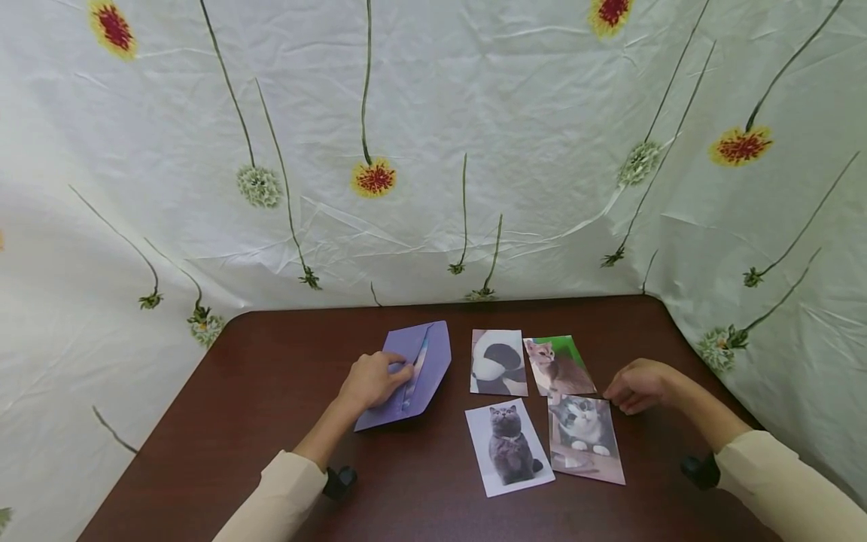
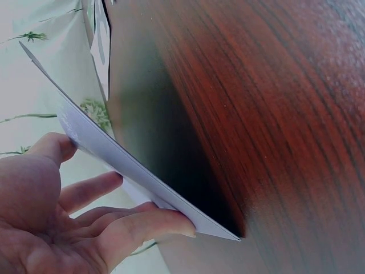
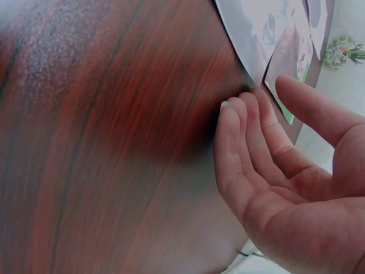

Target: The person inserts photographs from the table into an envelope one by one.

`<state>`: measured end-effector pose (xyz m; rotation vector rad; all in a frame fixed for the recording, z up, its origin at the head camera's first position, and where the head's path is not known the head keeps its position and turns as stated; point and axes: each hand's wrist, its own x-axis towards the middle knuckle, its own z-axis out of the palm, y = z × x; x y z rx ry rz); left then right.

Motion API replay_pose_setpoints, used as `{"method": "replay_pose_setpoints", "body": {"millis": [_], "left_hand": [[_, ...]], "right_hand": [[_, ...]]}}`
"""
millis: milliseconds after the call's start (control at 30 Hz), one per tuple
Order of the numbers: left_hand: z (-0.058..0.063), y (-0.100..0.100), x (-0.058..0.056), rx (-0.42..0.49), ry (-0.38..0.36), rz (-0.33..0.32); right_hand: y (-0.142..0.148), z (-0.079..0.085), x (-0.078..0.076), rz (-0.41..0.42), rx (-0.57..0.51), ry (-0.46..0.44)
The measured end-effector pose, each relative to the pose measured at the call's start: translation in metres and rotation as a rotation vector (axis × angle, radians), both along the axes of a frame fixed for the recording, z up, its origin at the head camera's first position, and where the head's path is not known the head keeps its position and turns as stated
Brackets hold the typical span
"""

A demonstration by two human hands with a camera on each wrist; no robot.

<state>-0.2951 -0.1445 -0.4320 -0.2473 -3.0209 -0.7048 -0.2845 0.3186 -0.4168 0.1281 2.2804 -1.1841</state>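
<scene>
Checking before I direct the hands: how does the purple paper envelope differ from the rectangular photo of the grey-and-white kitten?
Colour: the purple paper envelope is plain purple outside; the rectangular grey-and-white kitten photo carries a printed picture.
Size: the envelope, flap open, looks larger than the photo.
Pose: the envelope, under the left hand, has an edge raised; the photo appears to lie flat.
Both are thin, on the dark-brown wood-grained table.

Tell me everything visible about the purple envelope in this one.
The envelope looks like paper, its flap open toward the right. A pale, patterned strip shows in the opening; what it belongs to is unclear. Left of the four printed pictures, the envelope slants, partly raised off the dark brown table. The left hand touches its upper face.
</scene>
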Motion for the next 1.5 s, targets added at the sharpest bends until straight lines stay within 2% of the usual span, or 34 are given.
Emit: {"method": "replay_pose_setpoints", "body": {"millis": [533,833,1167,1500], "left_hand": [[-0.0008,0.0006,-0.0006,-0.002,-0.007,0.006],[0.0007,0.0027,-0.0003,-0.001,-0.020,0.008],[0.0004,0.0016,0.0011,-0.013,-0.029,0.019],[0.0000,-0.0001,0.0013,-0.004,-0.020,0.006]], "right_hand": [[-0.0019,-0.0011,-0.0002,-0.028,0.035,-0.039],[-0.0020,-0.0061,-0.0006,-0.017,0.040,-0.024],[-0.0075,-0.0027,-0.0024,-0.018,0.009,0.008],[-0.0089,-0.0012,-0.0074,-0.053,-0.059,-0.080]]}}
